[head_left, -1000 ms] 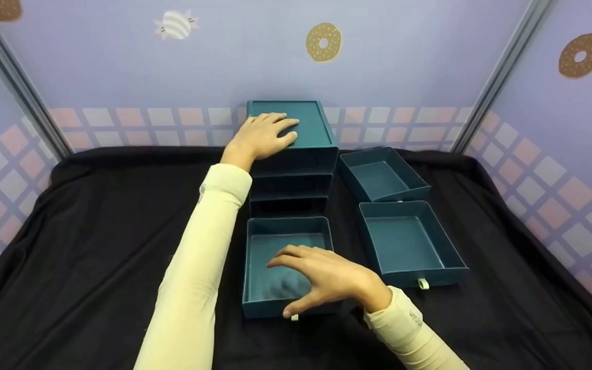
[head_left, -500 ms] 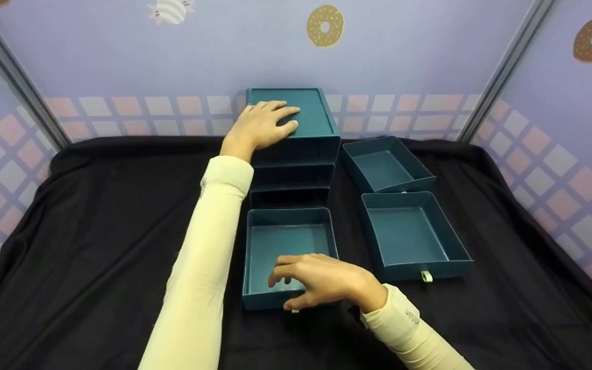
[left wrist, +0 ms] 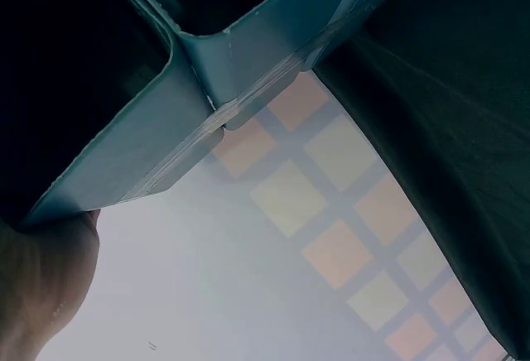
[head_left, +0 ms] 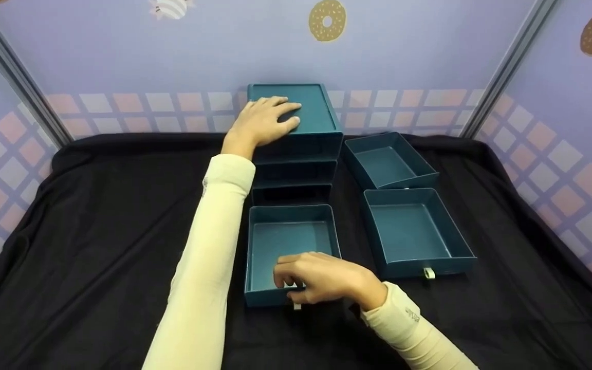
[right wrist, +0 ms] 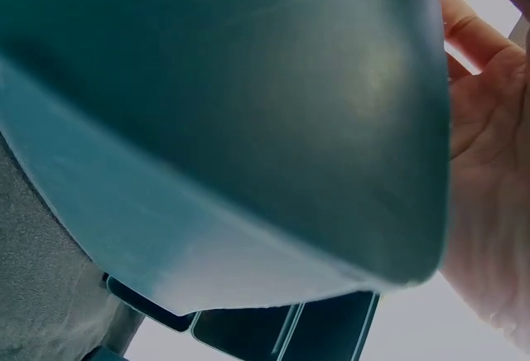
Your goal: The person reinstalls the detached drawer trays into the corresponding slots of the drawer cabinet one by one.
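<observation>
My left hand [head_left: 262, 122] rests on the top of a teal drawer cabinet [head_left: 310, 105], fingers spread. Below it the cabinet's front shows dark, drawerless slots. In front of the cabinet a teal drawer [head_left: 275, 246] lies on the black cloth. My right hand [head_left: 321, 277] grips this drawer's front wall, with fingers curled over the rim and the thumb outside, near a pale pull tab [head_left: 297, 307]. The right wrist view shows the drawer's outer front [right wrist: 248, 113] close up, the palm beside it. In the left wrist view the cabinet's edges [left wrist: 157, 133] meet part of my left hand [left wrist: 50, 278].
To the right lie two more teal drawers: a nearer one [head_left: 411, 231] with a pale tab [head_left: 429, 273], and a farther, turned one [head_left: 388, 162] against it. Black cloth [head_left: 95, 231] covers the table. A lilac wall [head_left: 198, 51] stands right behind the cabinet.
My right hand has lowered onto the drawer's front wall, and its fingers and thumb have closed in around it. The left hand stays on the cabinet. The head view has tilted downward.
</observation>
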`<state>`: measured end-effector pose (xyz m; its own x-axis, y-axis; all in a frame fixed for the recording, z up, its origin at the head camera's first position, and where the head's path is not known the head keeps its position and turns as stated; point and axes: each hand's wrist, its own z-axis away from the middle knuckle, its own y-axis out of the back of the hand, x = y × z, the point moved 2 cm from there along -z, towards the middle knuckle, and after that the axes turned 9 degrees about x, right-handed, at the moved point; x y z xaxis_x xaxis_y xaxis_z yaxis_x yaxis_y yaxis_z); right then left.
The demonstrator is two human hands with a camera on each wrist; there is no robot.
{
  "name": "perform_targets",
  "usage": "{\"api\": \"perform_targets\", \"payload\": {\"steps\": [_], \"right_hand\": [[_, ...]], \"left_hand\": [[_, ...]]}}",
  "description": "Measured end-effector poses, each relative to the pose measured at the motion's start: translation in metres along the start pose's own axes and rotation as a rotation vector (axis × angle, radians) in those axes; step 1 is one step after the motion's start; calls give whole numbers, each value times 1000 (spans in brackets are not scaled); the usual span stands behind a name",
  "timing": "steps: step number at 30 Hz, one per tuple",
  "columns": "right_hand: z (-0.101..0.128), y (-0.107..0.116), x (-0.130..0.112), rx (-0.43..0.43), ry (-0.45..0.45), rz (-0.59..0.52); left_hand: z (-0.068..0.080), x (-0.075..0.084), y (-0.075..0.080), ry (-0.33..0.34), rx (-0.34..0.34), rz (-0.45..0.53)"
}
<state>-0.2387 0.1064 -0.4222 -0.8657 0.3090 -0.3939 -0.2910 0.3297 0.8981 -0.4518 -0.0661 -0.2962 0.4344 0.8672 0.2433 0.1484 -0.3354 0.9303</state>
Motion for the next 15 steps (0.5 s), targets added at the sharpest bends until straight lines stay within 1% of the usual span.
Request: {"api": "perform_targets", "payload": {"steps": [4,8,11,15], "right_hand": [[0,2,2,6,-3,-13],[-3,1,0,2,-1,-6],[-3,-1,-5,13,12,37],[1,-2,-11,59,25,129]], "left_hand": [[-2,2,1,-14,9,3],[1,-2,3,-9,17,-4],[2,-4,3,-6,11,-5],[0,0,-1,-20,7,7]]}}
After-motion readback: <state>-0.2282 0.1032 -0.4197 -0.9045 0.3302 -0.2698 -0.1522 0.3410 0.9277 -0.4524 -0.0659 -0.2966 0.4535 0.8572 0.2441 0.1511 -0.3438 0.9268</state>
